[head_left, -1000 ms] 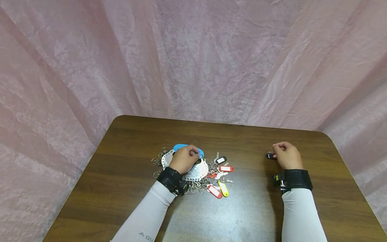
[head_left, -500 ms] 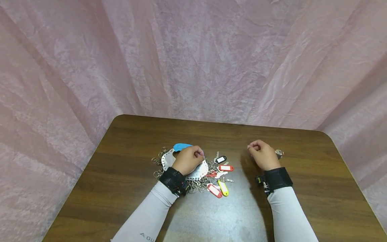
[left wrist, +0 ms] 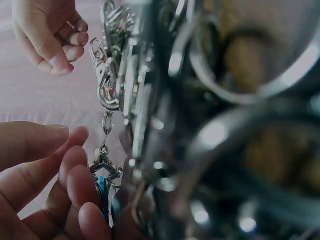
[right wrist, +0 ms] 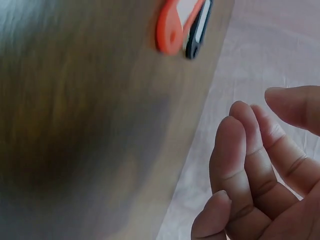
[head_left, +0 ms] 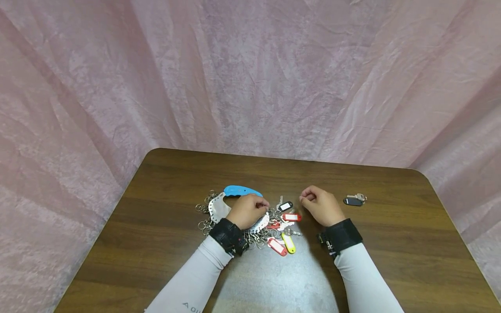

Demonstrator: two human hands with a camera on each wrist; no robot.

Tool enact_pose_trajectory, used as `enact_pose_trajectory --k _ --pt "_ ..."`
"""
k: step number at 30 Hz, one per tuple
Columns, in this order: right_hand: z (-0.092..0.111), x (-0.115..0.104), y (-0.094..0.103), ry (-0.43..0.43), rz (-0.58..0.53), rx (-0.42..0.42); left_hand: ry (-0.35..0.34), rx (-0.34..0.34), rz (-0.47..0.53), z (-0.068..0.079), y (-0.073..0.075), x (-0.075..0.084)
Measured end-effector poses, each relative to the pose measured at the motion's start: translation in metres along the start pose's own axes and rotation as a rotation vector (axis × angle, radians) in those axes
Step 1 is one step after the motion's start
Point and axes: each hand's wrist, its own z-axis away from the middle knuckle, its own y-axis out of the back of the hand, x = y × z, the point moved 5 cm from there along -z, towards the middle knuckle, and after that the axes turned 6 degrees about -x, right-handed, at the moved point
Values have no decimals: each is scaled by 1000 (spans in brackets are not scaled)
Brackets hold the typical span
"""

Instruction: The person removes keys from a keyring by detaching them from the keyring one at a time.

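Note:
A silver metal key holder plate (head_left: 218,208) with a blue handle (head_left: 239,190) and many rings along its edge lies on the table. My left hand (head_left: 247,212) rests over its right part, fingertips by the rings (left wrist: 107,90); in the left wrist view its fingers are loosely bent, thumb and index empty. Keys with a black tag (head_left: 286,206), red tags (head_left: 291,217) and a yellow tag (head_left: 288,243) hang at the plate's right side. Right of them, my right hand (head_left: 324,207) hovers with relaxed fingers (right wrist: 229,150), holding nothing.
A black key tag (head_left: 353,201) with keys (head_left: 358,197) lies apart, right of my right hand. The brown wooden table (head_left: 415,234) has a pink curtain (head_left: 274,87) behind its far edge.
My right hand has let go of the black-tagged keys at the right and moved left toward the key holder. My left hand has slid slightly right and down over the plate, uncovering the handle.

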Motion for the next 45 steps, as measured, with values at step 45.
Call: enact_pose_trajectory --k 45 --pt "4 -26 -45 113 103 -170 11 -37 -102 -2 -9 1"
